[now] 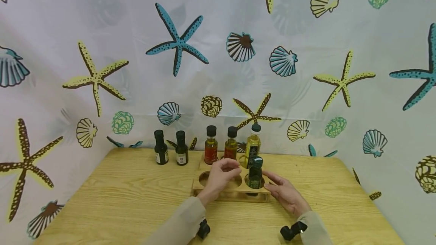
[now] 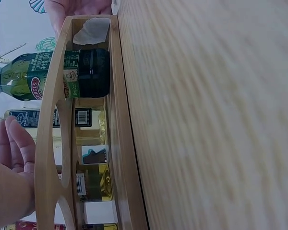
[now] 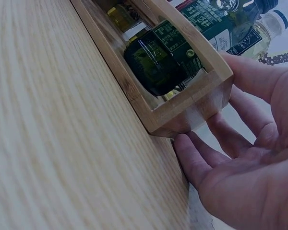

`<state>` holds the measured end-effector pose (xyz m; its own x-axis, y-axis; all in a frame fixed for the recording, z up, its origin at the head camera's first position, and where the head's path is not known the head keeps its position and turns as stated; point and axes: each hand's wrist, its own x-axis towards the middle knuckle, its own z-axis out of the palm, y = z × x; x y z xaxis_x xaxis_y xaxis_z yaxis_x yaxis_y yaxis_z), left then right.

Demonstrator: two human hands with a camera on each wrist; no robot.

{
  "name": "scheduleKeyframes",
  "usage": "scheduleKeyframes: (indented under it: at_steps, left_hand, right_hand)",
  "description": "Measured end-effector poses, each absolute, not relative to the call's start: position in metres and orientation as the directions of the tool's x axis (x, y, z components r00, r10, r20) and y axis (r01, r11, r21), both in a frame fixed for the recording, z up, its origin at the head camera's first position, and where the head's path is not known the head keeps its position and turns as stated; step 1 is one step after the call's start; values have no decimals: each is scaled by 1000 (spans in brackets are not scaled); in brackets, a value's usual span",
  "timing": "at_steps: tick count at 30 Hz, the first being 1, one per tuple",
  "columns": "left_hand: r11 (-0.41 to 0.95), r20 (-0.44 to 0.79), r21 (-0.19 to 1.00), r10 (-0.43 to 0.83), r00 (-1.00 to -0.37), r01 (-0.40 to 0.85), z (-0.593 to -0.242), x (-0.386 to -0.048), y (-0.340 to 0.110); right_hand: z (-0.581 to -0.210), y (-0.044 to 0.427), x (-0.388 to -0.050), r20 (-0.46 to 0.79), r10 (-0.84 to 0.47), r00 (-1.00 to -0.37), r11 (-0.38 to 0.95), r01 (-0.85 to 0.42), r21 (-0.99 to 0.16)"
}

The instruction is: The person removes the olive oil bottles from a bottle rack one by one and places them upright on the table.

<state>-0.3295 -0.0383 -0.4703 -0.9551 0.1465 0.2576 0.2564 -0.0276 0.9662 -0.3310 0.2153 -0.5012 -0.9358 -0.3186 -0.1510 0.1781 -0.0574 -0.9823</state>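
Note:
A stepped wooden bottle rack [image 1: 231, 196] stands on the table. Its front tier has round holes, and a dark green bottle [image 1: 255, 175] stands upright in the right one. Over the middle of this tier my left hand [image 1: 218, 177] hovers with loosely bent fingers and nothing between them. My right hand [image 1: 287, 196] holds the rack's right end; in the right wrist view the thumb touches the top corner and bent fingers [image 3: 192, 155] lie low against the end panel. Two red-labelled bottles [image 1: 210, 150] and a tall yellow oil bottle [image 1: 253, 148] stand in the back tier.
To the left of the rack, two small dark bottles [image 1: 161, 148] with white labels stand on the wooden table [image 1: 136, 196]. A cloth printed with starfish and shells [image 1: 211, 78] hangs behind and at both sides.

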Motion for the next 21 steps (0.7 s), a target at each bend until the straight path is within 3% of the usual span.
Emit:
scheduleKeyframes:
  at_steps: [21]
  left_hand:
    - [45, 170, 981, 276, -946, 189, -471, -326, -25]
  right_hand:
    - [-504, 216, -332, -156, -317, -936, -56, 183, -982]
